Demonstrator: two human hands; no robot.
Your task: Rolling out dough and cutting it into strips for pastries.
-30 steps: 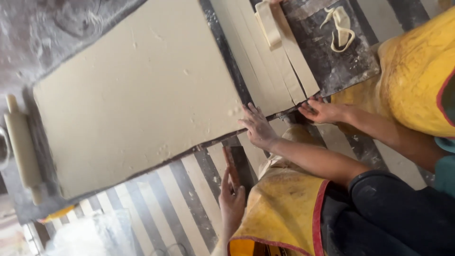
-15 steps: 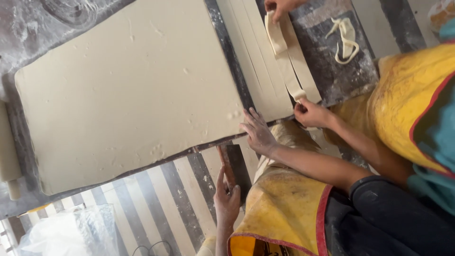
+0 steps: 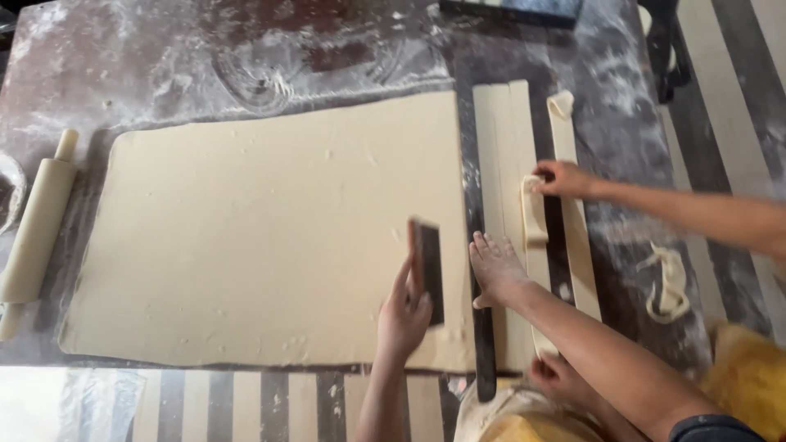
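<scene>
Left hand: the left hand (image 3: 405, 311) comes up from the near edge of the table, forearm almost straight, fingers pointing away from the body. It is closed around a dark rectangular scraper (image 3: 427, 270), with the fingers along the blade's left side.
Scraper: it stands on end over the right part of the dough sheet (image 3: 270, 237), close to that sheet's right edge and near corner. Whether its lower edge touches the dough cannot be told.
Right hand: the right hand (image 3: 495, 266) holds nothing. It lies open and palm down, fingers spread and thumb out to the left, flat on the cut dough strips (image 3: 512, 139). Its forearm runs off to the lower right, ending in a dark sleeve.
Between the hands: a long dark straightedge (image 3: 485, 352) lies along the gap between sheet and strips, with its near end past the table's edge.
Other hands: a co-worker's hand (image 3: 565, 178) reaches in from the right and pinches a folded strip. Another hand (image 3: 557, 376) sits at the near edge, half hidden under the right forearm – whose it is cannot be told.
Around: a rolling pin (image 3: 37, 233) lies left of the sheet, on the floured table (image 3: 246, 57). A twisted dough scrap (image 3: 667, 282) lies to the right, well apart from the strips.
</scene>
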